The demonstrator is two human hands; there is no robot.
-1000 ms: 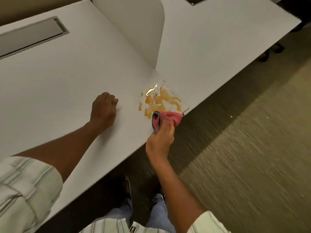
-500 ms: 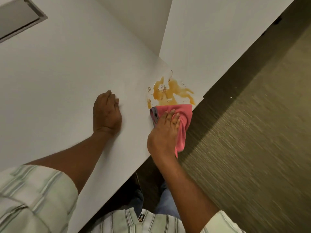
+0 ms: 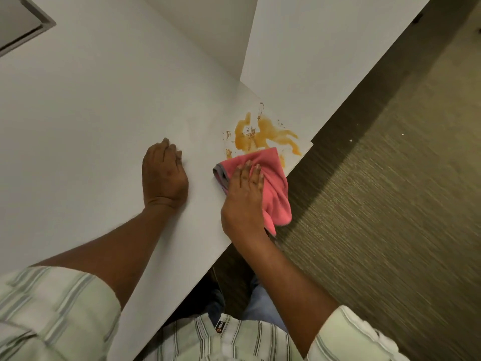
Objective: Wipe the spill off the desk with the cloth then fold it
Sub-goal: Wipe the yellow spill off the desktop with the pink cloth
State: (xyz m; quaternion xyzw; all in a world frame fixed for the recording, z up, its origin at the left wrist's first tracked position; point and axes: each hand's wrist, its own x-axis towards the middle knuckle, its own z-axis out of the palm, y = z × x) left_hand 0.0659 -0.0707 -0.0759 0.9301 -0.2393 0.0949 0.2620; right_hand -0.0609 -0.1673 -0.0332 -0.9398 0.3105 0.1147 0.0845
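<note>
An orange-brown spill (image 3: 263, 134) with dark specks lies on the white desk (image 3: 104, 113) close to its front edge. A pink cloth (image 3: 273, 183) with a grey hem lies at the spill's near side, partly hanging over the desk edge. My right hand (image 3: 244, 194) presses flat on the cloth with fingers spread, pinning it to the desk. My left hand (image 3: 164, 175) rests on the bare desk to the left of the cloth, fingers curled under, holding nothing.
A white divider panel (image 3: 208, 35) stands upright behind the spill, and a second desk surface (image 3: 325, 48) lies right of it. A grey cable hatch (image 3: 20, 24) sits at the far left. Brown carpet (image 3: 390, 204) lies beyond the desk edge.
My right hand brought the bunched cloth onto the desk, spread it out and now presses it flat at the spill's near edge. My left hand stayed put. The view shifted closer.
</note>
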